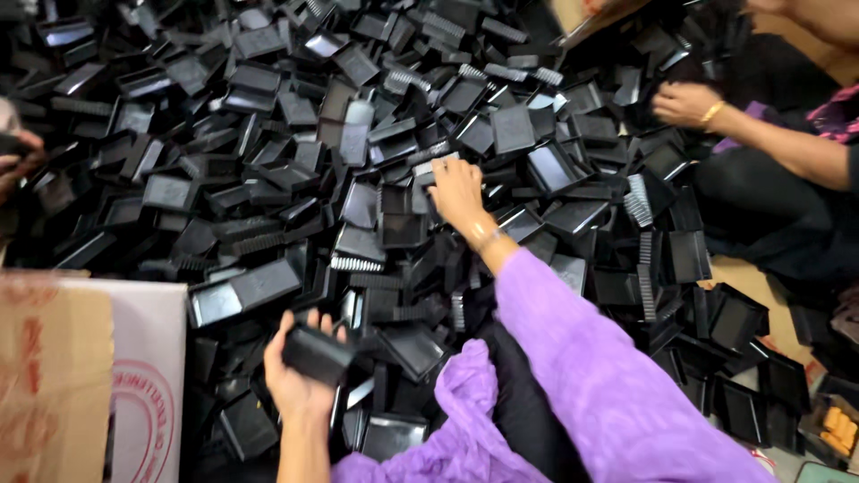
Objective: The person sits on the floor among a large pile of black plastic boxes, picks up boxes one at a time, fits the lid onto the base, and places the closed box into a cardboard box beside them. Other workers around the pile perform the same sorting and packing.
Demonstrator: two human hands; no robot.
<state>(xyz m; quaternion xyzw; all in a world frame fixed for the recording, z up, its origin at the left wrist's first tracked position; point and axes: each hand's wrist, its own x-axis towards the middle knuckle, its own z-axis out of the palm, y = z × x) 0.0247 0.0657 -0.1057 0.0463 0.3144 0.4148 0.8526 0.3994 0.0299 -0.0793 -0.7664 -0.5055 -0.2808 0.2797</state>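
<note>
Head view shows us sorting through a deep pile (295, 143) of black plastic parts. Our left hand (300, 371) is clenched around one black tray (315, 352), lifted just above the near edge of the pile. Our right hand (456, 192) reaches forward, fingers spread and resting on parts near the middle of the pile; we cannot tell whether it grips one.

We judge the step in hand to be picking: one part is secured, a second is being selected. The next move calls for closing the right fingers on a single loose part without dragging its neighbours.

The tray is a small, shallow, rectangular piece, matte black. Ribbed comb-like pieces (356, 264) lie mixed in. A carton (98, 376) stands at the left. Another person's hand (684, 103) works the far right.
</note>
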